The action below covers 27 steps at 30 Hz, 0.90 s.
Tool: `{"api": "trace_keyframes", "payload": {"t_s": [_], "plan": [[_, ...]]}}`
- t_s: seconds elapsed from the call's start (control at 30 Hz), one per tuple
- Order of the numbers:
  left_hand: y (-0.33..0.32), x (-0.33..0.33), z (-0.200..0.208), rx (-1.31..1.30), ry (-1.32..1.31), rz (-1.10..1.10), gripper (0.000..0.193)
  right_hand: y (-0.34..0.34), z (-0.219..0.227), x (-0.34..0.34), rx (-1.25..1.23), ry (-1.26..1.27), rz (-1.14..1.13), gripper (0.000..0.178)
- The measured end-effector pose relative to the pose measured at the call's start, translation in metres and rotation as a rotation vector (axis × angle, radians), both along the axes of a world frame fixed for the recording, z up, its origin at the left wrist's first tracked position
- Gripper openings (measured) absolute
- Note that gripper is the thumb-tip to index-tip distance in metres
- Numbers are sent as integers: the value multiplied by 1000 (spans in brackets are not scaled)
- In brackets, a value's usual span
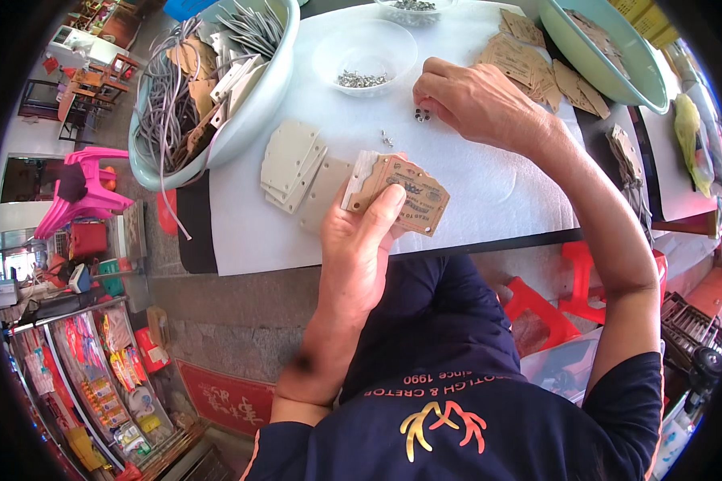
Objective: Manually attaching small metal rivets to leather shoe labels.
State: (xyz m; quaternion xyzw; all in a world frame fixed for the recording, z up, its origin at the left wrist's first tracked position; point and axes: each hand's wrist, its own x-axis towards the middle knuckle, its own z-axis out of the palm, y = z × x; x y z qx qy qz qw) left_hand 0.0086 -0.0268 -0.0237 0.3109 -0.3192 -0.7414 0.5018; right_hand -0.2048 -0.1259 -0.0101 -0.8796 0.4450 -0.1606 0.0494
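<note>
My left hand [353, 256] grips a brown printed board [421, 200] with small holes along its edge, thumb pressed on its face. A whitish plate [363, 175] shows at the board's left side, in the same grip. Over the table my right hand [473, 96] is closed, its fingertips together; whatever they hold is hidden. Just below those fingers lie a few small dark parts [422, 115]. Small metal fasteners [387, 139] are scattered above the board. Pale plates [290, 164] with cut corners lie overlapping left of my left hand.
Behind sits a clear bowl [322, 60] of metal fasteners. A pale green basin [277, 80] with grey cables and plates stands left. Brown boards [512, 60] are piled at the far right, beside another green basin [658, 94]. Red stools [541, 309] stand beyond the table's near edge.
</note>
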Motion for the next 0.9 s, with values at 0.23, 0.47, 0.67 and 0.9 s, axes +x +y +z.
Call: {"api": "trace_keyframes", "payload": {"t_s": [0.23, 0.47, 0.67, 0.9], "plan": [[1, -2, -2, -29, -10, 19, 32, 13, 0, -3, -47, -171, -75, 13], [4, -5, -2, -33, -13, 43, 33, 65, 15, 6, 573, -870, -224, 20], [7, -12, 2, -65, -53, 62, 32, 92, 11, 10, 745, -1060, -249, 21], [7, -13, 1, -81, -89, 61, 31, 97, 3, 12, 763, -1179, -297, 21]]}}
